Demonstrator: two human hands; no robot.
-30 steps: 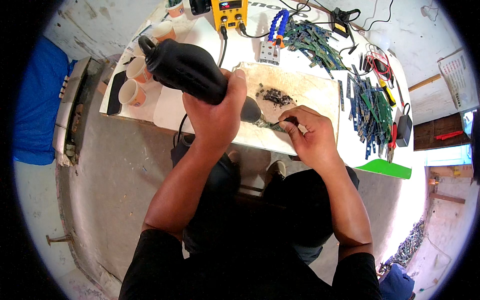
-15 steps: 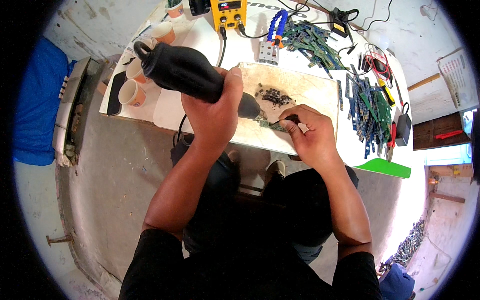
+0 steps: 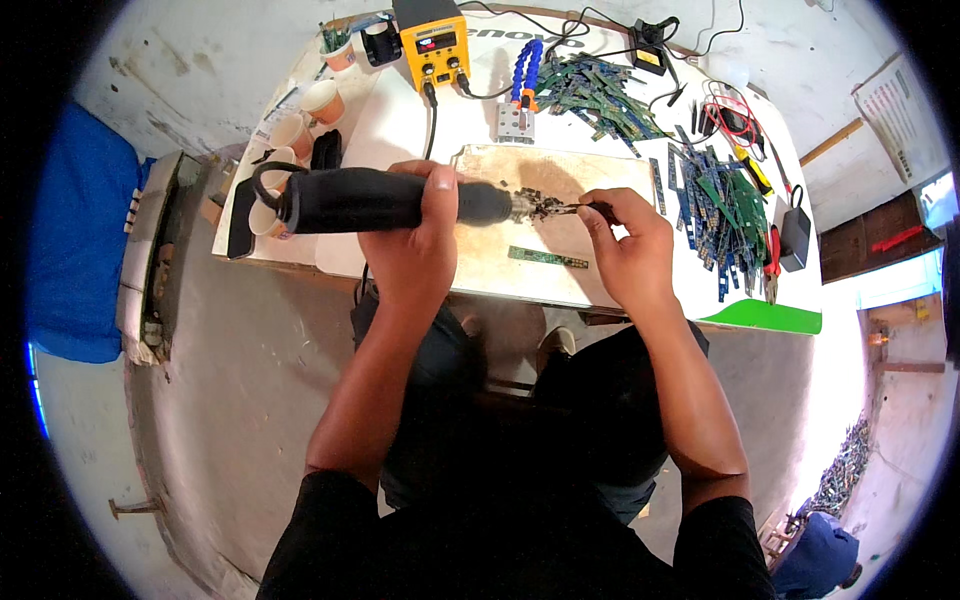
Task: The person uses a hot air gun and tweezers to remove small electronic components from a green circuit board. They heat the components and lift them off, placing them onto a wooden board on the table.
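Note:
My left hand (image 3: 412,228) is wrapped round a black hot air gun (image 3: 345,198), held nearly level with its metal nozzle toward the right. In my right hand (image 3: 630,235) is a pair of dark tweezers (image 3: 572,208), pinched between thumb and fingers. The tweezer tips reach a heap of small black chips (image 3: 542,203), close to the nozzle; whether a chip is between them I cannot make out. A narrow green circuit board strip (image 3: 548,257) lies apart from both hands, nearer me on the stained, pale work board (image 3: 490,262).
Behind stands a yellow soldering station (image 3: 435,52) with cables. Beyond the board are a blue flexible-arm holder (image 3: 516,118) and a heap of green board strips (image 3: 605,95). More strips (image 3: 725,205) and red-handled pliers (image 3: 773,262) lie right. Paper cups (image 3: 322,100) stand left.
The hot air gun has swung from a downward slant to nearly level. My right hand with the tweezers has moved from the circuit board strip up to the black chips.

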